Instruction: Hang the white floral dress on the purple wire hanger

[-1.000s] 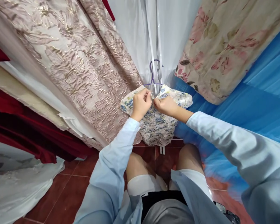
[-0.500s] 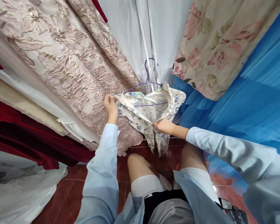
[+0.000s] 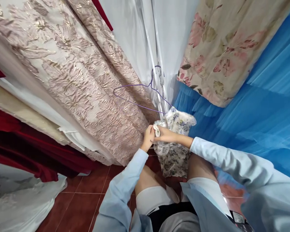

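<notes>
A white shirt with a blue floral print (image 3: 175, 158) hangs bunched in front of me, its right shoulder still close against the lower end of a purple wire hanger (image 3: 132, 85). The hanger's left arm is bare and tilts up to the left. My left hand (image 3: 148, 136) is closed on the gathered edge of the shirt. Right beside it, nearly touching, my right hand (image 3: 166, 134) grips the same bunched cloth. The folds hide most of the fingertips.
Pink brocade fabric (image 3: 87, 87) hangs on the left, with dark red cloth (image 3: 21, 141) beyond it. A cream floral fabric (image 3: 217, 54) and blue tulle (image 3: 263, 112) hang on the right. White straps (image 3: 148, 42) run down behind the hanger. Red tiles (image 3: 84, 196) cover the floor.
My left hand has moved right and down to meet my right hand. The shirt's left side has come off the hanger and is bunched up, and the hanger has tilted.
</notes>
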A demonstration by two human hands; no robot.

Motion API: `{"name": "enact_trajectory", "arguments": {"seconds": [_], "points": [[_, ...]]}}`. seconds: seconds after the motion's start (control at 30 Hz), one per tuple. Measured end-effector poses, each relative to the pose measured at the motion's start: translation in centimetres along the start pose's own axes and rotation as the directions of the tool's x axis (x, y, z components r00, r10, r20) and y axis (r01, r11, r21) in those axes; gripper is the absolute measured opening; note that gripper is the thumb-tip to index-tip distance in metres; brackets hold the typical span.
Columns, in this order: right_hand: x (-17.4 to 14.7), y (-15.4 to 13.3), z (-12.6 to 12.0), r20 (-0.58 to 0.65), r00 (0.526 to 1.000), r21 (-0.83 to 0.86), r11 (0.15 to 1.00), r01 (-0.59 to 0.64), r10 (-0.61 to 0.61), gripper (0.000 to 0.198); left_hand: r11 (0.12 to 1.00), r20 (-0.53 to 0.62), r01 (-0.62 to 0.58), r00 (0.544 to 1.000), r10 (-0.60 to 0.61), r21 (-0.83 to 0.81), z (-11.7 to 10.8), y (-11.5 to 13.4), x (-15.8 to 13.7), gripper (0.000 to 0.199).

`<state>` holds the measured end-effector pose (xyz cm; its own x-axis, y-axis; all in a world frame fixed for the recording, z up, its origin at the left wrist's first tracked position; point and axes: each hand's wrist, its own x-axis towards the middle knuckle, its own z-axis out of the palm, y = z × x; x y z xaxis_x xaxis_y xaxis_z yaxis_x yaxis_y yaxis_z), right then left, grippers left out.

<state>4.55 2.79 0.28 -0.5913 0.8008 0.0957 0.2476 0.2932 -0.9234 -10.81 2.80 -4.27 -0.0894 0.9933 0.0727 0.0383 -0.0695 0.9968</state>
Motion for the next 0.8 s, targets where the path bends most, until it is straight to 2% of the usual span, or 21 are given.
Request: {"name": "enact_trajectory", "arguments": {"seconds": [0.07, 0.13, 0.2, 0.27, 0.37, 0.43, 0.5, 0.57, 0.63, 0.67, 0.73, 0.8], "points": [[-1.0, 0.3, 0.0, -0.002, 0.999, 0.136, 0.990, -0.039, 0.040, 0.041, 0.964, 0.050, -0.210, 0.978, 0.204, 0.165, 0.6, 0.6, -1.1, 0.021], [-2.6, 0.5, -0.2, -0.025, 0.990, 0.215, 0.968, -0.130, 0.139, 0.027, 0.884, 0.144, -0.389, 0.921, 0.363, 0.260, 0.7, 1.8, -1.9, 0.026], [-4.4, 0.4, -0.8, -0.015, 0.971, 0.262, 0.938, -0.225, 0.237, 0.015, 0.871, 0.258, -0.452, 0.880, 0.399, 0.195, 0.8, 2.9, -2.6, 0.034], [-6.0, -0.3, -2.0, 0.049, 0.963, 0.315, 0.911, -0.266, 0.264, 0.011, 0.921, 0.416, -0.385, 0.849, 0.327, 0.062, 0.9, 3.5, -3.4, 0.051], [-7.6, -2.1, -5.0, 0.087, 0.974, 0.314, 0.922, -0.226, 0.209, 0.011, 0.995, 0.595, -0.098, 0.800, 0.071, 0.013, 1.0, 3.3, -4.7, 0.077], [-8.3, -3.2, -7.6, 0.014, 0.985, 0.249, 0.954, -0.168, 0.169, 0.015, 0.994, 0.649, 0.069, 0.753, -0.105, 0.081, 0.6, 2.8, -5.4, 0.078], [-8.8, -3.8, -10.5, -0.111, 0.984, 0.150, 0.981, -0.124, 0.141, 0.020, 0.977, 0.669, 0.131, 0.712, -0.212, 0.169, -0.2, 2.6, -5.9, 0.070], [-9.1, -3.6, -13.2, -0.257, 0.960, 0.050, 0.994, -0.099, 0.109, 0.018, 0.969, 0.634, 0.123, 0.737, -0.234, 0.215, -1.4, 2.7, -6.1, 0.058], [-9.4, -2.8, -15.2, -0.353, 0.930, 0.014, 0.994, -0.107, 0.105, 0.013, 0.978, 0.550, 0.136, 0.810, -0.202, 0.158, -2.6, 3.2, -6.1, 0.049], [-9.5, -2.3, -15.8, -0.356, 0.925, 0.035, 0.991, -0.130, 0.134, 0.010, 0.983, 0.505, 0.154, 0.843, -0.183, 0.099, -3.2, 3.5, -6.1, 0.046], [-9.7, -1.5, -16.1, -0.241, 0.938, 0.145, 0.964, -0.221, 0.251, 0.015, 0.982, 0.439, 0.190, 0.884, -0.164, -0.016, -4.1, 4.2, -6.2, 0.042], [-9.9, -1.3, -15.3, -0.017, 0.943, 0.245, 0.916, -0.319, 0.333, 0.029, 0.968, 0.385, 0.230, 0.906, -0.177, -0.096, -4.8, 4.8, -6.2, 0.040]]}}
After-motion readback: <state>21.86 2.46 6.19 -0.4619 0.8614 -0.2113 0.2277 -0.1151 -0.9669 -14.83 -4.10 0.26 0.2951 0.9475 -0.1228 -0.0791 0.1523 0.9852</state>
